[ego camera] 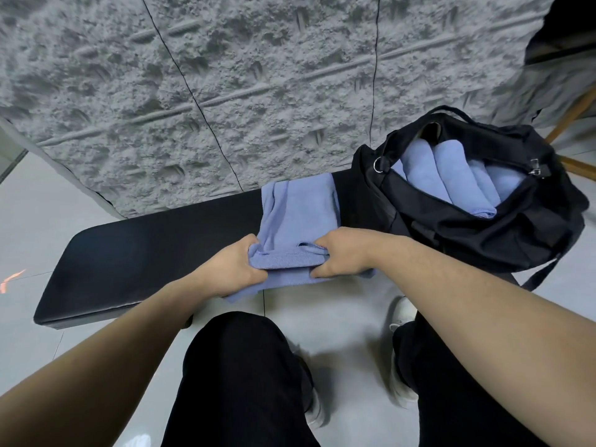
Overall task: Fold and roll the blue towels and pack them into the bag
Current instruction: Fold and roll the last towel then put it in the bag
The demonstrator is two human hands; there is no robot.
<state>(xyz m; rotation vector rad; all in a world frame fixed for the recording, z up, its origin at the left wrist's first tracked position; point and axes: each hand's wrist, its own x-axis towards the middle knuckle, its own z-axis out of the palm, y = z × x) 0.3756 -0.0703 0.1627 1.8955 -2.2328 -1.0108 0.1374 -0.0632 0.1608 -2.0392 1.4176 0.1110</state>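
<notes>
A blue towel (298, 211) lies folded into a long strip across the black bench (135, 262). Its near end is turned over into a short roll. My left hand (237, 264) grips the left side of that roll, and my right hand (342, 254) grips the right side, fingers curled round the cloth. To the right on the bench stands an open black bag (503, 233). Several rolled blue towels (451, 175) lie side by side inside it.
A grey textured wall (225, 91) rises right behind the bench. Pale floor tiles (38, 221) surround it. My legs in black trousers and white shoes stand close to the bench's front edge. A wooden frame (577, 117) shows at the far right.
</notes>
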